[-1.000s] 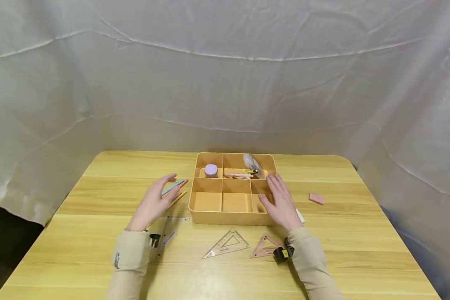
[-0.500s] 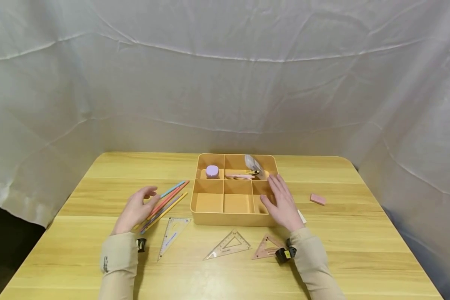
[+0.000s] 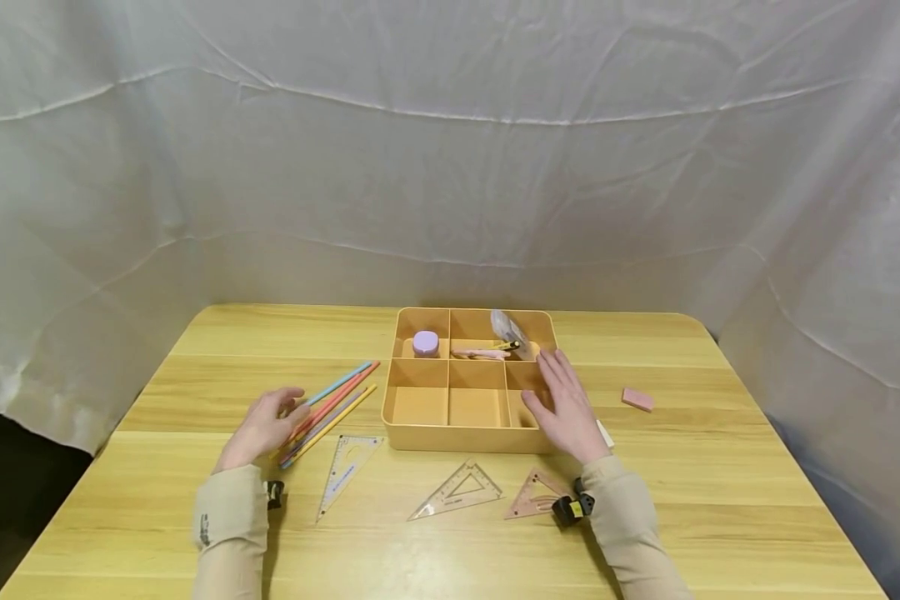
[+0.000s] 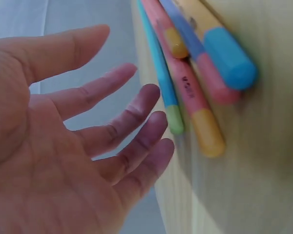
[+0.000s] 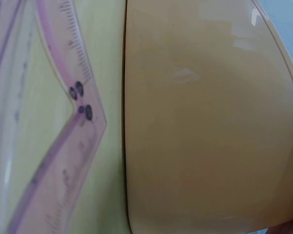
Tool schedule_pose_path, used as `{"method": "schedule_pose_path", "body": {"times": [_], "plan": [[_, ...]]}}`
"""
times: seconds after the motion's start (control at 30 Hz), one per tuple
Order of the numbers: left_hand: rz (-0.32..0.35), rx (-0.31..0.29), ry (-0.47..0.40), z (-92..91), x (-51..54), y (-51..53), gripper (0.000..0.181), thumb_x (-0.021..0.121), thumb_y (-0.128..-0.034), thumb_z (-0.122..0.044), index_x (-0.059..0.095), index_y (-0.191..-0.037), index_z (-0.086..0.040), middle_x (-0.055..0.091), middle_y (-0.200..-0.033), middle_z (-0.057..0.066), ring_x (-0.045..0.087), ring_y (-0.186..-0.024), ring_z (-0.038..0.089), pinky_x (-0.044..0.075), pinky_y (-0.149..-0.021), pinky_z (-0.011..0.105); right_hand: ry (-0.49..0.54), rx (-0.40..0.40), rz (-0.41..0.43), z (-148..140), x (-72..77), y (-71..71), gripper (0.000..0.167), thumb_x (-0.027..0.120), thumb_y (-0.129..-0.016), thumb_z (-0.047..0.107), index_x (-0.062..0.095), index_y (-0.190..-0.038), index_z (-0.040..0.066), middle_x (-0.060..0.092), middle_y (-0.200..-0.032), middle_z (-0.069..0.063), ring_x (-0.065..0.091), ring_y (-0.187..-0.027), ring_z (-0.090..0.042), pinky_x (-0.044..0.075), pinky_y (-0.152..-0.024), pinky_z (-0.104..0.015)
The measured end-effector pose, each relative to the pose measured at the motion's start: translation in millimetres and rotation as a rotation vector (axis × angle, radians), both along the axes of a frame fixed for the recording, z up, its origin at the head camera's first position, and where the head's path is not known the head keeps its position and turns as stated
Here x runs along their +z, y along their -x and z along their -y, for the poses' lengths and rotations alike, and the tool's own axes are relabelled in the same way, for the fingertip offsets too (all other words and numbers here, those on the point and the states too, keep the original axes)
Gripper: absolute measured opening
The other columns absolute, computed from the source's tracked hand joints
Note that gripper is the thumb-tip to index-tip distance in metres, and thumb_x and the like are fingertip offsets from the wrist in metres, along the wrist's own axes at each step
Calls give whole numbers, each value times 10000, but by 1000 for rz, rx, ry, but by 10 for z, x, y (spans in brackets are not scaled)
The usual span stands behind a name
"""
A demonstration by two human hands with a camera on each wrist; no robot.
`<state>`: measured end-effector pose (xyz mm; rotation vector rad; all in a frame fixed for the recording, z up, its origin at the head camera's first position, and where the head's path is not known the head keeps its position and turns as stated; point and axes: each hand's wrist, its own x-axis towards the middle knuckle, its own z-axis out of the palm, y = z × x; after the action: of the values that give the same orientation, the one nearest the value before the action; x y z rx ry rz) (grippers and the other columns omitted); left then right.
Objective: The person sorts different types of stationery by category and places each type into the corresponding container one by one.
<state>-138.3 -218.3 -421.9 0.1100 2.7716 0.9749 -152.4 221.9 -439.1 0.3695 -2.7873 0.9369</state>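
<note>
My left hand (image 3: 261,427) hovers at the left of several coloured pens (image 3: 337,406) lying on the table. In the left wrist view its fingers are spread and slightly bent, holding nothing, beside the pens' ends (image 4: 208,131). My right hand (image 3: 567,408) rests on the right edge of an orange divided box (image 3: 450,437), fingers extended, the thumb over the front right compartment. The right wrist view shows the box's outer wall (image 5: 210,122) close up, with only a sliver of the hand at the lower right corner. A purple-lidded container (image 3: 425,343) sits in the back left compartment.
Two clear set squares (image 3: 339,479) (image 3: 444,502) and a pink one (image 3: 527,502) lie in front of the box. Pink items (image 3: 483,354) and a clear packet (image 3: 508,329) are in its back right compartment. A pink eraser (image 3: 637,399) lies to the right.
My left hand has moved left and toward the table's front, away from the box, uncovering the pens and the left set square. My right hand has stayed on the box.
</note>
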Motion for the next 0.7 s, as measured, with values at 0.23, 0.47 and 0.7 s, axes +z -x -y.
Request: {"method": "schedule_pose_path", "body": {"times": [0.23, 0.47, 0.7], "plan": [[16, 19, -4, 25, -50, 12, 439, 531, -1015, -121, 474, -1390, 101, 549, -1310, 365, 488, -1222, 512, 459, -986, 634, 2, -1, 6, -3, 16, -11, 681, 536, -1010, 304, 303, -1552, -34, 259, -1655, -197, 116, -1564, -400, 140, -1251, -615], [36, 72, -40, 38, -91, 28, 391, 516, -993, -32, 495, -1345, 137, 583, -1103, 244, 570, -955, 302, 482, -788, 384, 4, 0, -2, 0, 11, -7, 686, 546, -1001, 302, 311, -1546, -42, 268, -1650, -204, 138, -1556, -415, 147, -1251, -613], [55, 118, -47, 40, -126, 27, 337, 521, -1008, -82, 548, -1284, 110, 568, -1020, 170, 535, -919, 261, 448, -770, 358, 6, -4, -2, 5, 6, -4, 682, 543, -1005, 301, 308, -1551, -33, 265, -1654, -195, 140, -1555, -416, 148, -1248, -618]]}}
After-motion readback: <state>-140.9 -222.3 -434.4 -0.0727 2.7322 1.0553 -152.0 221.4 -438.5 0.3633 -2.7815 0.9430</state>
